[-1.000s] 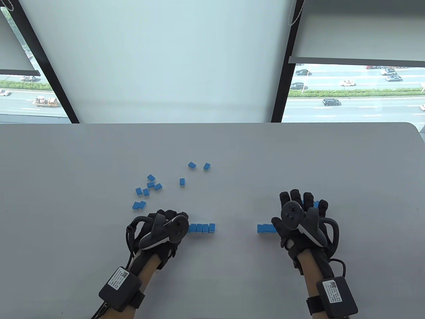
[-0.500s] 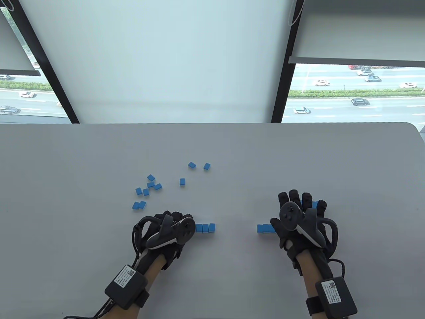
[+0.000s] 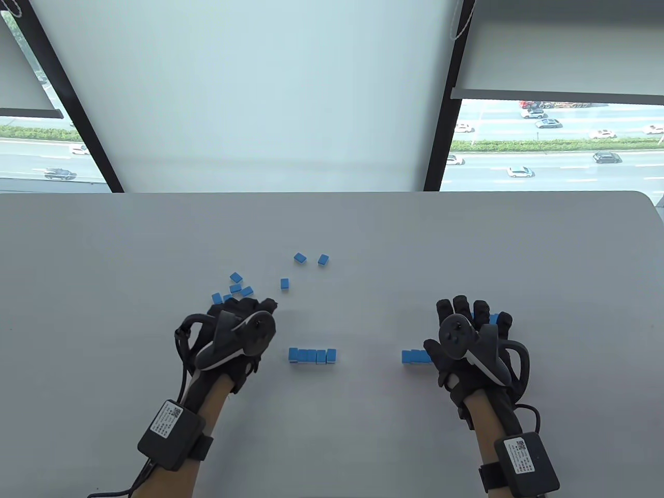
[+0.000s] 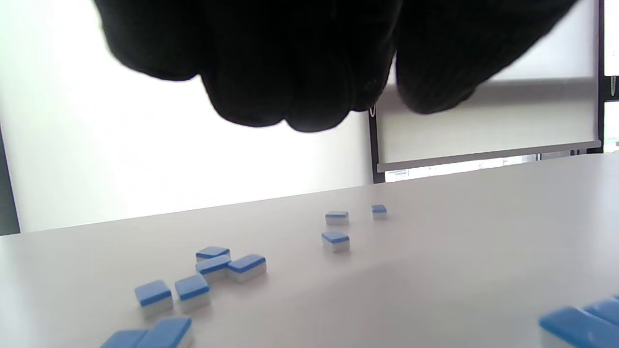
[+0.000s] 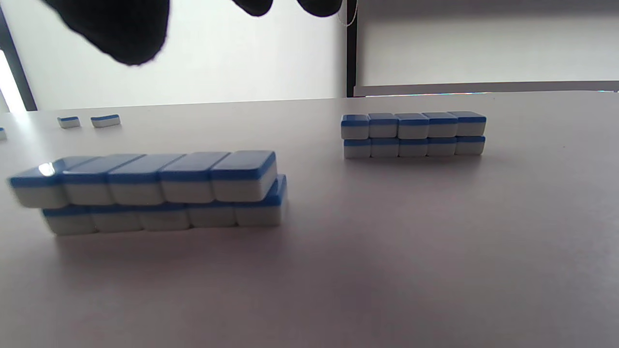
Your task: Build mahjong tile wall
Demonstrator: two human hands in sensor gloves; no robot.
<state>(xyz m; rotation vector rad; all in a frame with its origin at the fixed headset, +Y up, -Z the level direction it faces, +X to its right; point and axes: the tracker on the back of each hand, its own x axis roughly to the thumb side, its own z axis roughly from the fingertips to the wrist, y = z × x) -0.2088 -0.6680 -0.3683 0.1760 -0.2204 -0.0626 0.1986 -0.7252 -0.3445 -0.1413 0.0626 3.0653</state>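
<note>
A single-layer row of several blue-backed tiles [image 3: 313,356] lies near the table's front middle; its end shows in the left wrist view [image 4: 580,324]. My left hand [image 3: 254,306] hovers up and left of that row, over the near edge of a loose tile cluster [image 3: 237,286], fingers [image 4: 271,72] curled and holding nothing. My right hand [image 3: 469,314] lies flat with fingers spread and grips nothing. Beside it stand two two-layer walls: a near one [image 5: 150,193], partly seen at the thumb [image 3: 415,356], and a far one [image 5: 413,135].
A single loose tile [image 3: 285,283] lies beyond the row, and two more [image 3: 300,258] [image 3: 323,259] lie farther back. The cluster also shows in the left wrist view [image 4: 213,266]. The grey table [image 3: 363,233] ends at a window wall.
My left hand has left the left end of the single row and moved up and left to the loose cluster, uncovering the whole row. The right hand has not moved.
</note>
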